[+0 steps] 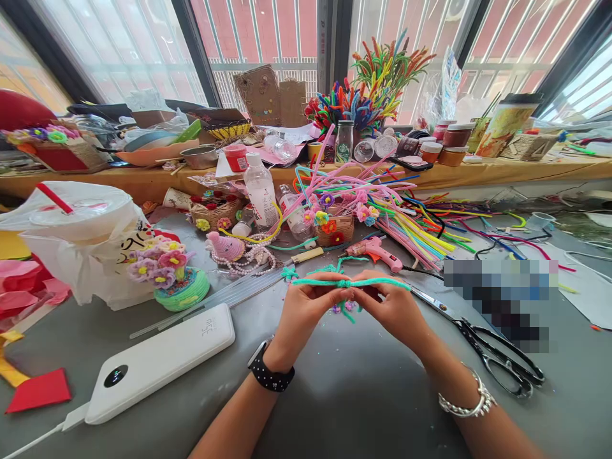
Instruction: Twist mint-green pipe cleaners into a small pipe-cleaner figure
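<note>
Both hands meet over the middle of the grey table, pinching a teal pipe cleaner (382, 281) whose two ends stick out left and right. Thumb and fingers of my left hand (316, 303) close on it near its bunched centre. My right hand (388, 310) grips it just to the right, fingertips almost touching those of the left. Short teal pieces hang below the fingers, above some small purple and pink bits on the table. A small teal pipe cleaner shape (289, 273) lies left of my left hand. Beyond the hands rests a pink glue gun (375, 251).
Black-handled scissors (497, 357) lie right of my right forearm. At left are a white power bank (162, 363), a flower ornament on a green base (182, 288) and a bagged drink cup (86, 236). Behind, pipe cleaners (411, 236) spread beside plastic bottles (261, 191).
</note>
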